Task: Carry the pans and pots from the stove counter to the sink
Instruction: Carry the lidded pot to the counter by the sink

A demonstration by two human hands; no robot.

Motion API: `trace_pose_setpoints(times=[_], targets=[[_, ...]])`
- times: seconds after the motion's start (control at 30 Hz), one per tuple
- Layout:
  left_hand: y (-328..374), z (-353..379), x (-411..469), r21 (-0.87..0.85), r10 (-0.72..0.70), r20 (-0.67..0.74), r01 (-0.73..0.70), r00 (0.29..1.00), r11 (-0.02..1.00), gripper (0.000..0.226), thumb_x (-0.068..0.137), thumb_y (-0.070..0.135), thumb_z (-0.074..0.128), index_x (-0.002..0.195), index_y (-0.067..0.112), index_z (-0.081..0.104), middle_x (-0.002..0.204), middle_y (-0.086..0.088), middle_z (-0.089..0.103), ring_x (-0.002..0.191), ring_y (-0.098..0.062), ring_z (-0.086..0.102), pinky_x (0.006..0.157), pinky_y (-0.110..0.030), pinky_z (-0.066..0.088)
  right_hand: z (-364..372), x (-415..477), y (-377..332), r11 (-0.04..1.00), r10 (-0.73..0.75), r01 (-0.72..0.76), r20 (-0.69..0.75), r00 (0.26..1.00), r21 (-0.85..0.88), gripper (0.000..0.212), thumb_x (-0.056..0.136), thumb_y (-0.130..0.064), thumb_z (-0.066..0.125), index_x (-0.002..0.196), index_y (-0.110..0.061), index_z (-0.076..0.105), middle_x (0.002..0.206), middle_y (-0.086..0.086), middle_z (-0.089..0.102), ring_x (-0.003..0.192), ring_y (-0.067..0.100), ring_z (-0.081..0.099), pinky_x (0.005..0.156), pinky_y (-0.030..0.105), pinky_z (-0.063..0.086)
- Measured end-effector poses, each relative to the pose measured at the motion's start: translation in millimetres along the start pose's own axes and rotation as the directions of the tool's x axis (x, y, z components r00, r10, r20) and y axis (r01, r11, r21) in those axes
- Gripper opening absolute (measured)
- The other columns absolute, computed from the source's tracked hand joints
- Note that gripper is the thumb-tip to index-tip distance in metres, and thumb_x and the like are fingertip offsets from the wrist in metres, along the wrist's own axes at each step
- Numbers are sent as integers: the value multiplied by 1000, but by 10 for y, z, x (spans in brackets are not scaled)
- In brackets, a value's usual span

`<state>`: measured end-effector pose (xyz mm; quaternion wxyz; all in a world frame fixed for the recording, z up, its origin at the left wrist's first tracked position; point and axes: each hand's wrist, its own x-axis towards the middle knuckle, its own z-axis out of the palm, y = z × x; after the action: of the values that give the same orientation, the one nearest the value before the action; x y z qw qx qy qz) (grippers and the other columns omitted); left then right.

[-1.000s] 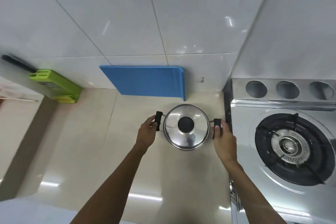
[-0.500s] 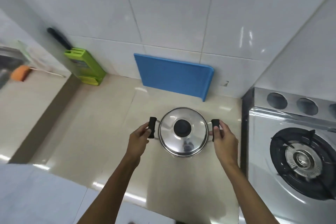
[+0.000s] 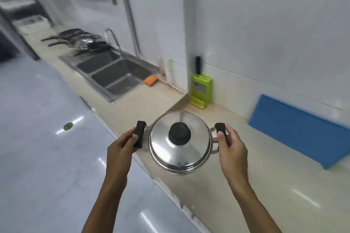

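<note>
The pot (image 3: 180,149) I held was polished metal, its domed lid mirror-bright, with a matt black knob (image 3: 179,133) and matt black side grips. Under it the surface (image 3: 236,195) looked like smooth, glossy beige stone. Beyond the pot, the sink (image 3: 113,75) was brushed steel, duller than the lid. Right of the sink stood a green knife block (image 3: 201,89) of smooth plastic. The wall tiles (image 3: 265,34) were glazed white.
</note>
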<state>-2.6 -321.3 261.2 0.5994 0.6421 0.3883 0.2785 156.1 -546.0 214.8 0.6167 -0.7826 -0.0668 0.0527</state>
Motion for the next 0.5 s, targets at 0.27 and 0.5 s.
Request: trace_pose_setpoints(times=[0.27, 0.5], targets=[[216, -1897, 740, -46, 30, -298, -46, 954, 998, 27, 95, 12, 62, 98, 32, 79, 91, 4, 80, 88, -16, 74, 79, -33, 55, 2202, -131, -842, 993, -108, 89, 283, 953, 77, 40, 101, -36, 55, 141, -27, 57, 100, -7, 79, 99, 3, 69, 79, 18, 47], [97, -2942, 1534, -73, -16, -490, -22, 871, 997, 30, 95, 13, 61, 91, 36, 80, 88, 4, 81, 85, -14, 74, 75, -32, 54, 3814, -24, -1192, 988, -154, 150, 461, 874, 45, 37, 103, -33, 53, 140, -28, 56, 91, -9, 77, 89, -18, 61, 66, 4, 44]])
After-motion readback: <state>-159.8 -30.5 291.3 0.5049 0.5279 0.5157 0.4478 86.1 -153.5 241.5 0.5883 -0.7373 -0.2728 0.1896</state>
